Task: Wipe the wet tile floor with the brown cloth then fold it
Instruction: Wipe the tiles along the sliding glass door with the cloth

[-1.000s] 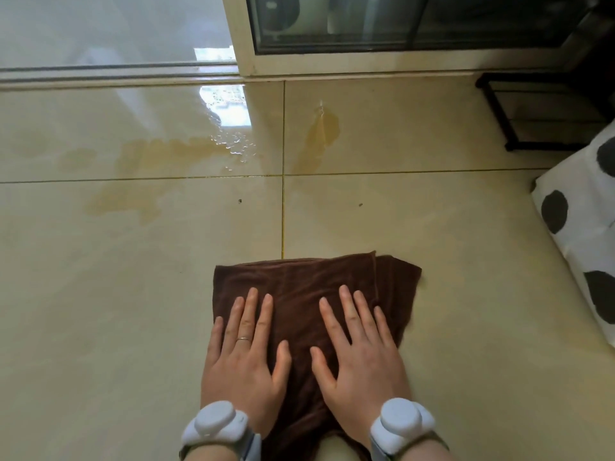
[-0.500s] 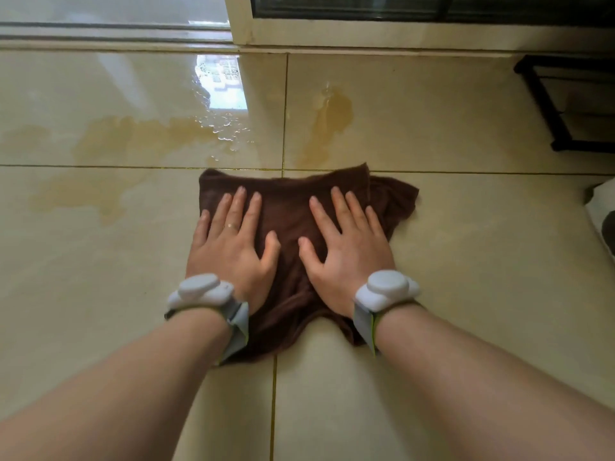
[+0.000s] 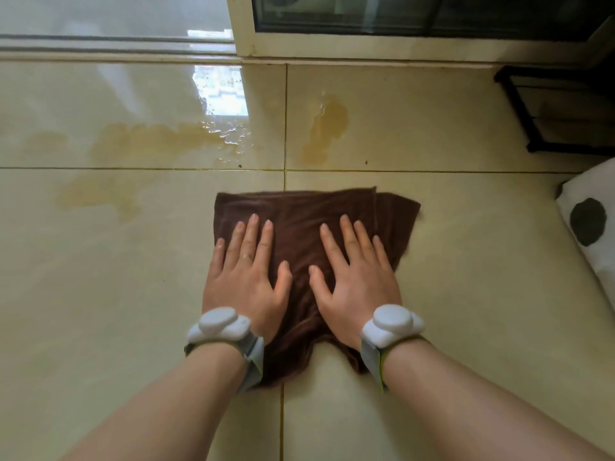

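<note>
Cloth: brown cloth (image 3: pixel 309 224), spread on the tile floor (image 3: pixel 100 294) across a grout line, its far edge just near of the cross joint; right side doubled over in layers.
Left hand: left hand (image 3: pixel 244 277) flat on the cloth's left half, fingers long and slightly spread, gripping nothing.
Right hand: right hand (image 3: pixel 357 281) flat on the right half, fingers likewise fanned, pressing only.
Wet patches: one puddle (image 3: pixel 327 128) on the far right tile; a broader film (image 3: pixel 149 144) far left, both well beyond the cloth.
Step in hand: wiping. Judged best done by pushing with even palm weight toward the far patches, keeping the leading edge flat so it does not roll under.
Hard to make out: glare (image 3: pixel 221 91) masks how far the film runs; cloth's near corners sit under the wrist bands (image 3: pixel 219 327); spotted cushion (image 3: pixel 589 227) and black frame (image 3: pixel 549 104) cut off at right.
</note>
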`<act>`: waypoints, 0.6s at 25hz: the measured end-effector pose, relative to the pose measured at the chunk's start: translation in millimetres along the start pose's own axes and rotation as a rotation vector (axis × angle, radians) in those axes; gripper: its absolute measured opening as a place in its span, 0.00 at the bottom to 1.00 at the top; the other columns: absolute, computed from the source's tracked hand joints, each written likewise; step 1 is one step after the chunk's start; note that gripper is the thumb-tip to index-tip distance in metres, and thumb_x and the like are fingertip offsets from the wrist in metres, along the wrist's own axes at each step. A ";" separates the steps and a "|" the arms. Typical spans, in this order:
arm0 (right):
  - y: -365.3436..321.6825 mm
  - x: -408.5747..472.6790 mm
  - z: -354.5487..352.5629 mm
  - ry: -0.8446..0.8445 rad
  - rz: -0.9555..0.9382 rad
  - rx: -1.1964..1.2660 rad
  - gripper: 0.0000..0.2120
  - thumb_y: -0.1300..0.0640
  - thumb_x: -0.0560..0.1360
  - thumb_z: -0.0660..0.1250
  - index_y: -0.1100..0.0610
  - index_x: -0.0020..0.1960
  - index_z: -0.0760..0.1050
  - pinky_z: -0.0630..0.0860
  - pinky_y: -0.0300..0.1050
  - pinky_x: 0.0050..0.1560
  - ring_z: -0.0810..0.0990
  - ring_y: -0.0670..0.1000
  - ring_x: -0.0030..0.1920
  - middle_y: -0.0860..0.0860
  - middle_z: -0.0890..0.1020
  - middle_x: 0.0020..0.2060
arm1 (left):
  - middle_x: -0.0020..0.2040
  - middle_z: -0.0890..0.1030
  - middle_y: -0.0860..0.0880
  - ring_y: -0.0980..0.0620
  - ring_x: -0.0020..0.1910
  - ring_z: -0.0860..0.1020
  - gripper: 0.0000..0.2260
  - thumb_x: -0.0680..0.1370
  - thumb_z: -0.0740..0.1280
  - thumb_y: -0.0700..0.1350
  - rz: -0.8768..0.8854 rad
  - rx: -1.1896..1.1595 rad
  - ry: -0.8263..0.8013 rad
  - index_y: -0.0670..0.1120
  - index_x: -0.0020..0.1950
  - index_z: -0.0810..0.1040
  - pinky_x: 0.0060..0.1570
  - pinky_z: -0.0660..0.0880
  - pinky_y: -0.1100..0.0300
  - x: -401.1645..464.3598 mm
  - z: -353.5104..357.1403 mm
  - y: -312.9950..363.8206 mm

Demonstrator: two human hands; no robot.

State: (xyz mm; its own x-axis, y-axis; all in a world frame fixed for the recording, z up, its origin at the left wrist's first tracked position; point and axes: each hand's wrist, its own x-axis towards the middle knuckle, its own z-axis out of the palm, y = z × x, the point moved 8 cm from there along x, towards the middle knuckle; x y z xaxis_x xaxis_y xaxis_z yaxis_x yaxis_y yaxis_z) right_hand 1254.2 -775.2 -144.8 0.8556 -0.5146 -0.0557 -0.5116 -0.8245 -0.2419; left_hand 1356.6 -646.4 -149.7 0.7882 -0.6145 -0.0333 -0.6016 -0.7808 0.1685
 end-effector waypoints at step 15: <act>13.3 10.2 -0.4 0.041 0.015 -0.008 0.34 0.37 0.80 0.50 0.47 0.83 0.57 0.45 0.54 0.82 0.51 0.53 0.84 0.53 0.56 0.83 | 0.83 0.54 0.51 0.53 0.82 0.51 0.31 0.80 0.48 0.60 -0.005 0.017 0.029 0.52 0.83 0.55 0.80 0.47 0.49 13.0 4.7 9.2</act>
State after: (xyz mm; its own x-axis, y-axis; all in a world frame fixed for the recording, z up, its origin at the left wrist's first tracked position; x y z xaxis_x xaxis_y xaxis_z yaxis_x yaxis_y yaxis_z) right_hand 1256.1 -791.6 -148.2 0.8439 -0.5361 -0.0191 -0.5252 -0.8184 -0.2333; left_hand 1360.7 -662.1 -153.2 0.7943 -0.6075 -0.0057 -0.5998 -0.7856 0.1517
